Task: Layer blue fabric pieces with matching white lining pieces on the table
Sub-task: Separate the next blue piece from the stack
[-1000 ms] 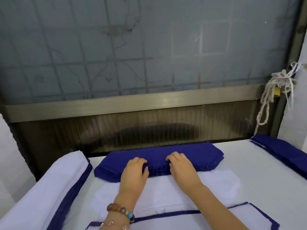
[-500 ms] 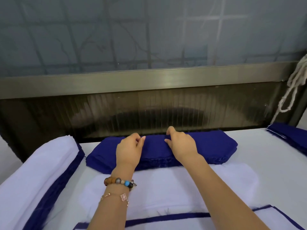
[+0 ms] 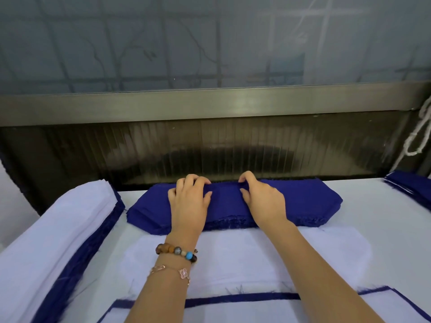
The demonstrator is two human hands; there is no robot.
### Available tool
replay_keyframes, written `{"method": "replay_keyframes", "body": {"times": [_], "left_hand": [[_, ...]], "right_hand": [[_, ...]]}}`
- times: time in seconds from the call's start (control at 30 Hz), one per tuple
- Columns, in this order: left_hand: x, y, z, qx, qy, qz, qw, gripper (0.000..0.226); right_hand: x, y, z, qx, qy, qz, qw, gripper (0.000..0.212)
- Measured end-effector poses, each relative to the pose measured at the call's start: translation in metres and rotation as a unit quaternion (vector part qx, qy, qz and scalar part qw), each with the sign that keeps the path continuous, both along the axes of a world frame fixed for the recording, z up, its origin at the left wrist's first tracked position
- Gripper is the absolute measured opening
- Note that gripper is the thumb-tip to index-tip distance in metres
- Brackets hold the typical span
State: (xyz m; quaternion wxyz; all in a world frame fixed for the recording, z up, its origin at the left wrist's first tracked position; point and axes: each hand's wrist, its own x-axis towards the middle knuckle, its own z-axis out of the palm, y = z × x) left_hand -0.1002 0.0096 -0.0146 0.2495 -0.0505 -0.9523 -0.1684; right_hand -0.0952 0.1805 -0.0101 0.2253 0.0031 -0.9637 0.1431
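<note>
So the white tabletop (image 3: pixel 384 229) carries everything here, and it runs right up to a frosted window with a metal rail (image 3: pixel 210 103) under it.

Biggest pile is at the left edge: a thick stack of white lining (image 3: pixel 46 241) sitting on dark blue cloth that shows along its side.

Next is the stack of blue fabric pieces (image 3: pixel 303 201) at the far middle of the tabletop, against the window, edges roughly squared up. That's the one being worked.

Just in front of it a single white lining piece (image 3: pixel 245 259) lies flat, touching the blue stack's near edge and with nothing on top of it.

At the near edge there's a layered set (image 3: pixel 233 311), white with a blue border peeking out, so I'd guess at least one pairing is done. More blue pieces (image 3: pixel 410 190) sit at the far right.

Left hand (image 3: pixel 189 203) and right hand (image 3: pixel 263 201) are both on the blue stack, close together. Left fingers (image 3: pixel 193 181) curl over its far edge, and the right thumb and forefinger pinch a bit of cloth there. Looks to me like they're peeling off the top piece. I can't tell how many layers they've got.

Beaded bracelet (image 3: pixel 177 251) on the left wrist.

Judging by that stack's thickness, plenty of pairing is left.
</note>
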Motion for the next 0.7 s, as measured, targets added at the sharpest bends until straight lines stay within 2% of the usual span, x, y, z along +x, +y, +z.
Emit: {"method": "replay_keyframes", "body": {"times": [0.23, 0.43, 0.57, 0.7], "left_hand": [[0.0077, 0.0013, 0.0057, 0.018, 0.049, 0.008, 0.999, 0.008], [0.0095, 0.0000, 0.0087, 0.027, 0.076, 0.037, 0.996, 0.006], [0.0093, -0.0005, 0.0094, 0.028, 0.097, 0.034, 0.994, 0.007], [0.0092, -0.0018, 0.0089, 0.024, 0.093, 0.040, 0.995, 0.007]], "right_hand": [[0.0052, -0.0005, -0.0010, -0.031, 0.035, 0.023, 0.999, 0.015], [0.0053, -0.0022, -0.0047, -0.087, 0.062, 0.012, 0.994, 0.010], [0.0051, -0.0001, -0.0067, -0.166, 0.094, 0.003, 0.982, 0.010], [0.0051, 0.0001, -0.0080, -0.175, 0.110, 0.004, 0.978, 0.011]]}}
